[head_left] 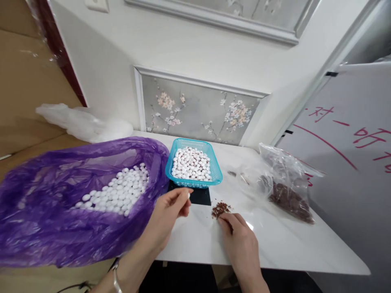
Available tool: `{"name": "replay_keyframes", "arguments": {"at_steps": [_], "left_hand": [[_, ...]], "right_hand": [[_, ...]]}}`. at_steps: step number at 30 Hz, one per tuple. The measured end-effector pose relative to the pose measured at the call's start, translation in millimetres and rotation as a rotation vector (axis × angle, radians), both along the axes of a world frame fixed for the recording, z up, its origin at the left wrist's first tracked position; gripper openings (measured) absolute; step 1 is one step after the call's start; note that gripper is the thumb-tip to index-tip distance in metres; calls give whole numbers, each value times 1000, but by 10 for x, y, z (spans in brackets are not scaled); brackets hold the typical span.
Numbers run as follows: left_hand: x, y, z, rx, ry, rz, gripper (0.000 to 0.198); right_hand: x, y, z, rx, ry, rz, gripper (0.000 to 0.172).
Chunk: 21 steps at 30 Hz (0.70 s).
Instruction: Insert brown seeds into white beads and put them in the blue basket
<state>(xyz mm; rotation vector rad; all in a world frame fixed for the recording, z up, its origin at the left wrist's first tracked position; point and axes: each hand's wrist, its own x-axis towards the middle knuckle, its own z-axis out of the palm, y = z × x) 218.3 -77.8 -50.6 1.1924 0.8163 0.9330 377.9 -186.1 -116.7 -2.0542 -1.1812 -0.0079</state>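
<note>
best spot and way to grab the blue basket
Take the blue basket by its left and right rims, probably from above: the walls flare to a lip, and it stands upright loaded with white pellets, so a level two-handed lift seems safest. The purple bag crowds its left side.

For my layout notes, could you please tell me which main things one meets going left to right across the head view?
Purple bag, turquoise basket, reddish-brown crumbs, clear plastic container, clear bag of brown material.

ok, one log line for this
left hand: pinching white pellet | right hand: at reddish-brown flakes | turquoise basket: white pellets | purple plastic bag: more white pellets
</note>
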Motion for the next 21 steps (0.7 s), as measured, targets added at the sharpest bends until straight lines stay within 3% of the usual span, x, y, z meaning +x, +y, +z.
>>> {"name": "replay_keyframes", "arguments": {"at_steps": [5,9,12,17,21], "left_hand": [[222,377,213,236,116,74,37],[204,456,259,372,220,58,57],[-28,487,298,465,346,65,55],[-727,720,382,605,675,137,24],[-1124,865,313,660,916,147,20]], "right_hand": [[21,-8,-42,-51,-52,-6,26],[43,-32,-76,-6,-37,-39,30],[71,-55,-109,29,-3,-75,32],[81,-71,-139,36,-12,-110,34],[45,-59,-130,156,-96,-77,34]]}}
